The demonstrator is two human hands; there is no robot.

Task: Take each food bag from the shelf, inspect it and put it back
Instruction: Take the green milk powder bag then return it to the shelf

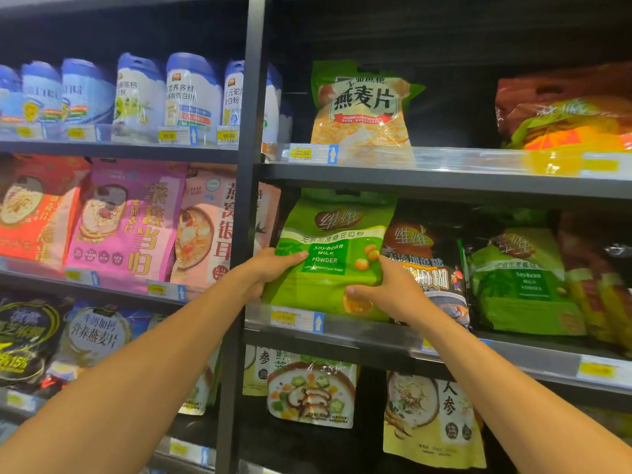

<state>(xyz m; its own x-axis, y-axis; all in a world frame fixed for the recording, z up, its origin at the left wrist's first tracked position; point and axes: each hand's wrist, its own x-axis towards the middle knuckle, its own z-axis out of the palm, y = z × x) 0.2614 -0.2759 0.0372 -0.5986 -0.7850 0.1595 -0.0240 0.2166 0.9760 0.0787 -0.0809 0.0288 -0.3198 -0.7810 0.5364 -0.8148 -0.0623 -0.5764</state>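
A green soybean milk powder bag [333,241] stands upright at the left end of the middle shelf [376,331] in the right bay. My left hand [270,268] grips its lower left edge, thumb across the front. My right hand [386,285] holds its lower right corner, thumb on the front. The bag's bottom rests at the shelf's front lip. A dark brown bag [424,265] of the same brand leans right behind my right hand.
Another green bag [516,285] and red-yellow bags [598,289] fill the same shelf to the right. An oat bag [362,104] stands on the shelf above. A black upright post [244,200] divides the bays. Pink bags [133,217] and blue-white tubs [191,90] crowd the left bay.
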